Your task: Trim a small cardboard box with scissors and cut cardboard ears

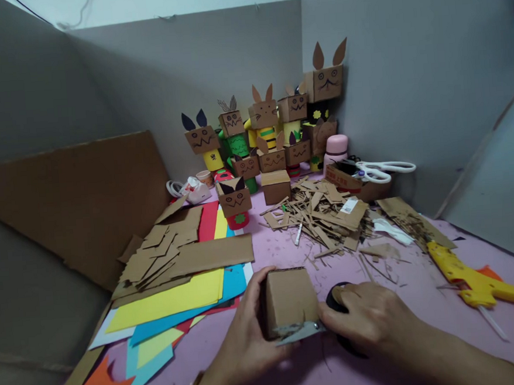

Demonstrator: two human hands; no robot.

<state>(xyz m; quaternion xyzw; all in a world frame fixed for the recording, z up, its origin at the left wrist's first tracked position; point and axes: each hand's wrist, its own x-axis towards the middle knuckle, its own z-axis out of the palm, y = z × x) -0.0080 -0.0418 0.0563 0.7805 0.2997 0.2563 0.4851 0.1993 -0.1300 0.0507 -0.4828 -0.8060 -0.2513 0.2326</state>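
Observation:
A small cardboard box (pixel 293 295) sits low in the middle of the view. My left hand (pixel 248 322) is wrapped round its left side and underneath. In my right hand (pixel 366 314) is a pair of scissors (pixel 308 329) with dark handles, gripped through the loops. Their metal blades lie along the box's near lower edge, touching the cardboard; how far apart the blades are I cannot tell. Just beyond the box, purple tabletop shows with small brown scraps.
Several cardboard animal figures (pixel 269 112) stand at the back. A heap of cardboard strips (pixel 324 211) lies behind my right hand. On the right rests a yellow glue gun (pixel 465 272). Coloured paper (pixel 172 301) and cardboard sheets (pixel 164 246) spread at left; white scissors (pixel 379 171) lean in a box.

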